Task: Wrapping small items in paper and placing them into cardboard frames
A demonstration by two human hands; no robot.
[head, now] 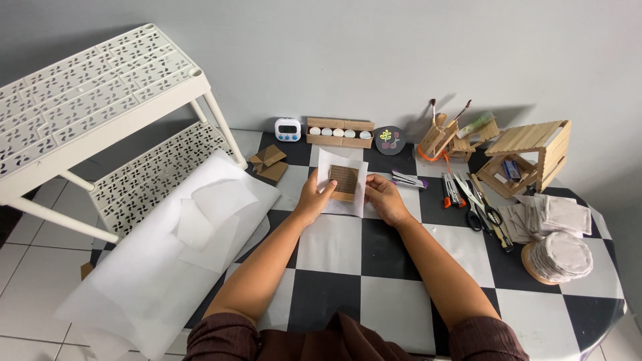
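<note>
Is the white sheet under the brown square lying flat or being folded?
Flat: the white sheet lies spread on the table beneath the brown square.

timer (288, 130) digits too small | white rack (80, 107) cut off left

black-and-white checkered table (394, 267), white paper (342, 190) with a brown woven square (344, 180), white perforated rack (87, 100), grey wall (374, 53), dark brown sleeves (234, 341).

Tabletop (394, 294): glossy checkered vinyl. Sheet (328, 175): thin matt paper. Square (344, 180): ribbed brown cardboard. Crate (535, 154): raw wood slats.
</note>
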